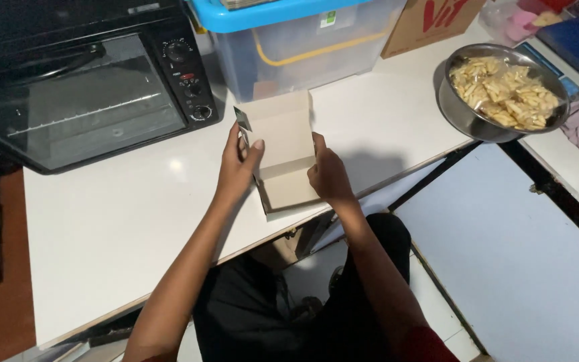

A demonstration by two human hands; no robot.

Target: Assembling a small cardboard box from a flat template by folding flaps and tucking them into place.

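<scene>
A flat brown cardboard box blank (283, 144) lies partly folded on the white table (122, 221), its upper flap raised toward the back. My left hand (238, 167) grips its left edge, thumb on the inner face. My right hand (328, 175) holds the right edge lower down, fingers curled around the cardboard. A small dark tab shows at the blank's top left corner. Both hands are close to the table's front edge.
A black toaster oven (82, 87) stands at the back left. Behind the cardboard is a clear plastic bin with a blue lid (296, 40). A metal bowl of pale snack sticks (504, 90) sits at the right, beside a brown carton (430, 23).
</scene>
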